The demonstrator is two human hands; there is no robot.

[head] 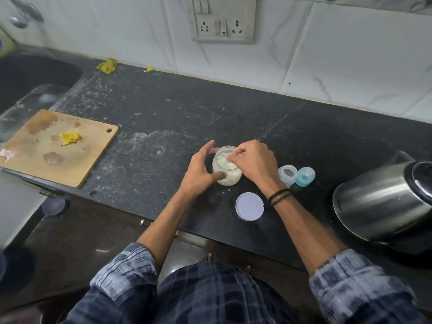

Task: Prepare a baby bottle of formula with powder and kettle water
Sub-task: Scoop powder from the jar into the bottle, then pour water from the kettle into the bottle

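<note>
Two hands worked at the small clear jar of white powder (227,170). The left hand (201,170) gripped its side. The right hand (253,160) pinched a pale green thing (228,160), maybe a scoop, at its mouth. The round white lid (249,206) lay off by the right wrist. The small clear bottle (287,174) stood just right of that hand; powder and water seemed yet to go in.

One head-worn wide-angle camera looks forward and steeply down, at close range, over the speckled black stone countertop (163,108) to the white marble-tiled wall (339,54). The rounded stainless-steel kettle (378,202) is cropped at right.
</note>
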